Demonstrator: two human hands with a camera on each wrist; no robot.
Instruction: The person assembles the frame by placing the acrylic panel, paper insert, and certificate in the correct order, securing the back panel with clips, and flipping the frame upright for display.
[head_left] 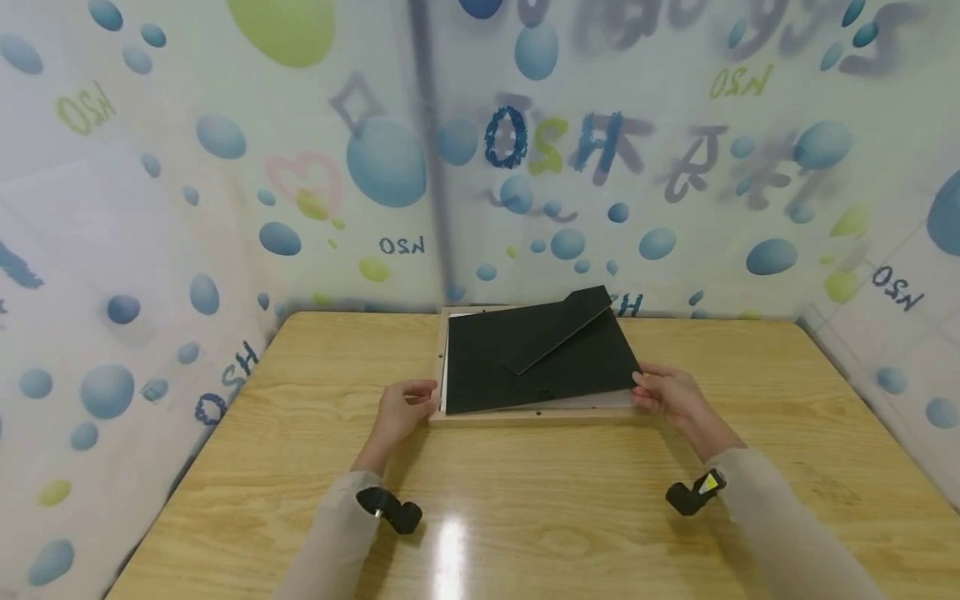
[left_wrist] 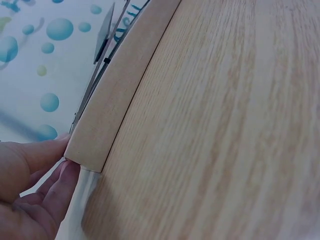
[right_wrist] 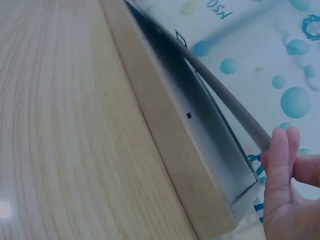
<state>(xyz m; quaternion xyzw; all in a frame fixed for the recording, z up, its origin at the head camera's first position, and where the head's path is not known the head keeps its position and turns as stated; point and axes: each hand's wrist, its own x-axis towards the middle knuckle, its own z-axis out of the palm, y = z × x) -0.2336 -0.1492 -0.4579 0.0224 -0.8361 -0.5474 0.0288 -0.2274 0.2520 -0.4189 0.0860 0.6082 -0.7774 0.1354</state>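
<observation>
A picture frame [head_left: 487, 421] with a light wooden border lies on the table, back side up. Its black backing board [head_left: 480, 346] sits askew, the right end raised above the border and the left end down inside it. A black easel stand [head_left: 562, 329] is attached across the board. My left hand [head_left: 405, 408] holds the frame's near left corner between thumb and fingers. At the board's near right corner, my right hand [head_left: 667, 396] pinches the edge. The right wrist view shows a gap between the tilted board [right_wrist: 225, 95] and the frame's border [right_wrist: 175, 145].
The wooden table [head_left: 525, 500] extends around the frame on all sides. A wall covering [head_left: 360, 208] printed with blue and green drops stands behind the table and along both sides. Each wrist wears a black strapped camera [head_left: 393, 510].
</observation>
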